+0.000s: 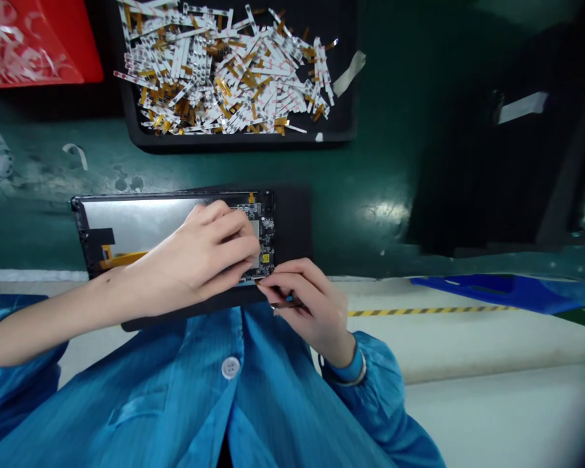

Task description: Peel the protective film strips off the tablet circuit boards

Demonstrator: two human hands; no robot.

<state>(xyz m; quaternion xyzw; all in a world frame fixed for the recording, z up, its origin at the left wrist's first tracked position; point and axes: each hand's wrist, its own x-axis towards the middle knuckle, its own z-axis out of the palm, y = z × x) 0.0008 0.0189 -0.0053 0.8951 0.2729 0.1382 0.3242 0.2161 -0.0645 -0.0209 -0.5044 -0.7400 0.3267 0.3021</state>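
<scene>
An opened tablet (136, 214) lies screen side down at the table's front edge, its silver back plate and circuit board (267, 237) exposed. My left hand (209, 250) rests over the board with its fingers curled in; whatever is under the fingertips is hidden. At the board's lower right corner, my right hand (312, 299) pinches a small flex cable (259, 282) with a brownish end between thumb and forefinger. A thin dark metallic tool (285, 304), perhaps tweezers, shows partly under its fingers. An amber ribbon cable (121, 260) crosses the tablet's left part.
A black tray (244, 144) behind the tablet holds a heap of white and amber flex strips. A red bin (73, 45) stands at the back left. Dark sheets (487, 175) lie at the right, and a blue plastic piece (497, 292) sits below the table edge.
</scene>
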